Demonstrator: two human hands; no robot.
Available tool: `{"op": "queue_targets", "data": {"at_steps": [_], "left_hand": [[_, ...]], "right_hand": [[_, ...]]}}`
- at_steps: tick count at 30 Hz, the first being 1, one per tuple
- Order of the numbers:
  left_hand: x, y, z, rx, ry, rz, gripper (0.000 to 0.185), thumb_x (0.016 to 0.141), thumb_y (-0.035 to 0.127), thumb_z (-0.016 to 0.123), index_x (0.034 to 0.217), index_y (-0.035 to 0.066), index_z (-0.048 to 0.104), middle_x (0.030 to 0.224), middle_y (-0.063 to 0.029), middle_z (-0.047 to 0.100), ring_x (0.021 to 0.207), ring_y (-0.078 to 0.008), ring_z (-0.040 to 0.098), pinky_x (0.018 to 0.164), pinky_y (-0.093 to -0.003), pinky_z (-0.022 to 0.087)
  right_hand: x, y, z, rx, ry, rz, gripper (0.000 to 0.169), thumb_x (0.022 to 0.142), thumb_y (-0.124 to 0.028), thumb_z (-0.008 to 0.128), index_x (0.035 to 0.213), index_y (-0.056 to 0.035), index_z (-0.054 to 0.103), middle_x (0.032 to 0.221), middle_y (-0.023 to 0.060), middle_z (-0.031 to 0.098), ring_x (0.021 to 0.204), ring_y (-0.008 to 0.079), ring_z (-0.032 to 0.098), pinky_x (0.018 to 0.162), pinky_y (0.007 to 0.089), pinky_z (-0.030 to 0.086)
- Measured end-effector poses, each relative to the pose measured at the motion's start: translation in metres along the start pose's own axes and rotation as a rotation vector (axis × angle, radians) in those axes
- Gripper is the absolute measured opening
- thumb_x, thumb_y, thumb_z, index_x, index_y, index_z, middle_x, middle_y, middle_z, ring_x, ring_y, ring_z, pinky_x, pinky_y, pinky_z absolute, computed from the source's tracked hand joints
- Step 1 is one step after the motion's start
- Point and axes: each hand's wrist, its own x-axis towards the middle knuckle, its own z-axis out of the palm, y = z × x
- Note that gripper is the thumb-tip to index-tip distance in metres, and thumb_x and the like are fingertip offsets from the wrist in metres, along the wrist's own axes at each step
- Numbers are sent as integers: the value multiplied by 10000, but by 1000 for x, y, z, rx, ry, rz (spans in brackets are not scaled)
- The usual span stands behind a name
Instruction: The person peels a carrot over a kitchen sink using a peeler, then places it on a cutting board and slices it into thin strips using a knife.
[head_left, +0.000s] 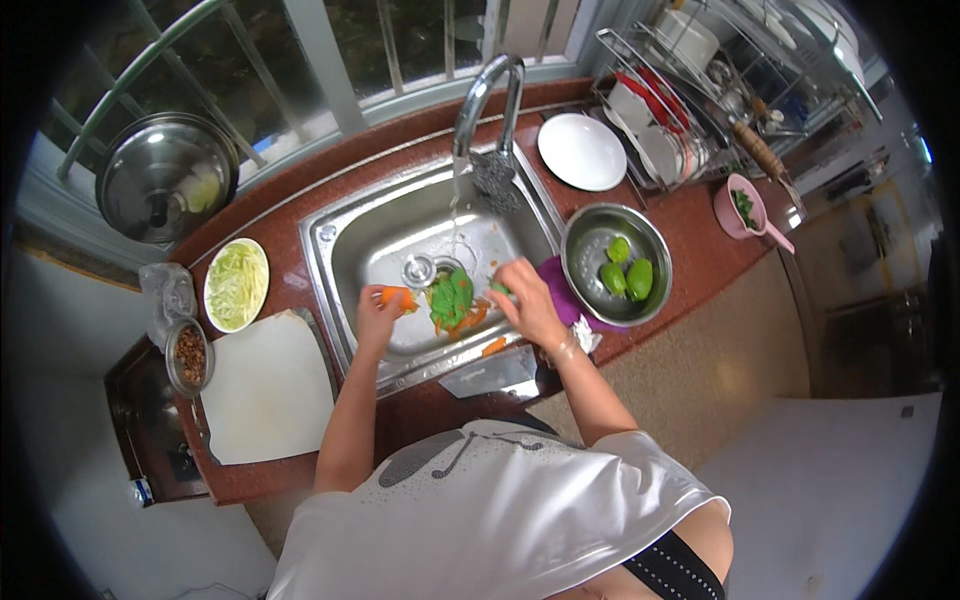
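My left hand grips an orange carrot piece over the left part of the stainless steel sink. At the right side of the basin, my right hand is closed around a small green item, too blurred and covered to identify. Between the hands lies a heap of green scraps with orange peelings beside it. A thin stream of water falls from the chrome faucet. Another orange piece rests on the sink's near rim.
A cleaver lies at the counter's front edge. Left stand a white cutting board, a plate of pale green shreds and a bowl of brown bits. Right are a metal bowl holding green vegetables, a white plate and a pink dipper.
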Motion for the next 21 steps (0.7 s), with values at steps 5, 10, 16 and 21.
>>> {"op": "queue_targets", "data": {"at_steps": [5,10,16,21], "left_hand": [[-44,-5,-29,-366,25,-106,229,889,110,587,1099,68,507,1029,-78,582,927,-165,595,762,-270,530],[-65,4,-45,-423,33,-97,218,915,107,546,1129,82,511,1048,-74,586,946,-169,593,800,-278,516],[-77,14,-65,-511,122,-85,243,884,78,580,1113,46,506,1079,-73,558,955,-164,584,806,-274,519],[-107,25,-92,-460,225,-37,319,829,19,622,1123,36,499,1082,-67,545,950,-149,579,791,-248,510]], "right_hand": [[-96,-25,-50,-189,-70,49,171,719,-80,712,814,-1,593,963,99,581,888,269,555,764,355,474],[-145,-13,-82,-374,-7,159,171,709,-6,695,844,-2,591,1025,103,593,951,292,566,817,371,482],[-164,5,-102,-555,68,258,195,744,28,643,922,12,564,1046,132,586,961,325,562,827,394,476],[-145,-14,-92,-700,103,106,237,707,32,628,934,0,568,994,156,564,936,322,547,808,405,455]]}}
